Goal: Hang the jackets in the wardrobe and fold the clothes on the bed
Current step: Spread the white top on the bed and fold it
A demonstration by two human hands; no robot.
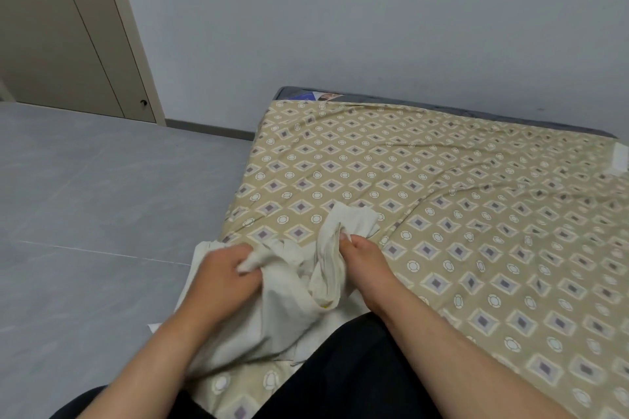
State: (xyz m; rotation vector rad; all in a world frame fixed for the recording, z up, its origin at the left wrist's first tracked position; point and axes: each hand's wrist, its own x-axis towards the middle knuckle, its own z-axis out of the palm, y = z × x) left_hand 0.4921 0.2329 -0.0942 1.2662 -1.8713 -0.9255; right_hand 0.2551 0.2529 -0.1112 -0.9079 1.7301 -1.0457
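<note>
Both hands grip the cream garment bunched at the bed's near left edge, left hand clutching one fold, right hand pinching another farther right.

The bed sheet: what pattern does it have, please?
The bed sheet is tan with grey diamonds and white rings; head view.

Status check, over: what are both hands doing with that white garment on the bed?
Left hand grips the white garment; right hand pinches another part. Garment crumpled on bed, unfolded. Nothing blocking.
</note>
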